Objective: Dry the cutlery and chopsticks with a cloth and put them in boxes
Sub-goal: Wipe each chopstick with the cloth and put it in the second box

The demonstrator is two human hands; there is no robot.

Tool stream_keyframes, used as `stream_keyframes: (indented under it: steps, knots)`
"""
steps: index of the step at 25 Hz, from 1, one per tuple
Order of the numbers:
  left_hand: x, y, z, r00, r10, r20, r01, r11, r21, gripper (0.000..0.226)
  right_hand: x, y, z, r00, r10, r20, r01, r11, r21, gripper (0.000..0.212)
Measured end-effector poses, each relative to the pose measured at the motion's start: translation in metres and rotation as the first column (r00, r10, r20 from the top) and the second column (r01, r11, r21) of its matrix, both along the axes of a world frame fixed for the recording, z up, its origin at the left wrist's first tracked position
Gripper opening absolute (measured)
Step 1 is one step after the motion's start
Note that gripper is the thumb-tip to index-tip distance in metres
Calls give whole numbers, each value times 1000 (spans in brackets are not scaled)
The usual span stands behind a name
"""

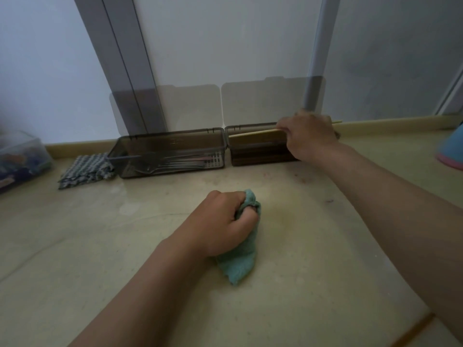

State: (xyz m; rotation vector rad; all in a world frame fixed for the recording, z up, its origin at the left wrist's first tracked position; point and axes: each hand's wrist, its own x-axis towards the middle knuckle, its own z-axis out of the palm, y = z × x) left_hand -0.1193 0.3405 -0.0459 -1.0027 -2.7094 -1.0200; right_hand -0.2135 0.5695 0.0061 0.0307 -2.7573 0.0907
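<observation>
Two smoky transparent boxes stand side by side against the back wall, lids up. The left box holds metal cutlery. The right box holds dark chopsticks. My right hand reaches over the right box and grips a pale wooden chopstick, held level above the box, its end poking out past my knuckles. My left hand rests on the counter in the middle and grips a bunched teal cloth.
A folded grey-and-white checked cloth lies left of the cutlery box. A clear container with colourful contents sits at the far left. A blue and pink object stands at the right edge. The beige counter shows wet patches.
</observation>
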Motion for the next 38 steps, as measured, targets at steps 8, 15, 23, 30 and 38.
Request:
stream_keyframes:
  steps: [8, 15, 23, 30, 38]
  knots:
    - [-5, 0, -5, 999, 10, -43, -10, 1000, 8, 28, -18, 8, -19, 986, 64, 156, -31, 978, -205, 49]
    - [-3, 2, -2, 999, 23, -36, -21, 998, 61, 28, 81, 7, -1, 952, 277, 132, -210, 903, -375, 30]
    - [17, 13, 2, 995, 23, -95, -15, 996, 88, 24, 146, -11, -36, 917, 374, 136, -302, 877, -374, 27]
    - [35, 34, 23, 989, -76, -126, 56, 986, -155, 23, 167, -8, -36, 924, 381, 33, -335, 849, -408, 28]
    - [88, 13, 32, 991, -76, -106, 74, 997, -28, 25, 278, 52, -22, 835, 423, 353, -241, 857, -456, 21]
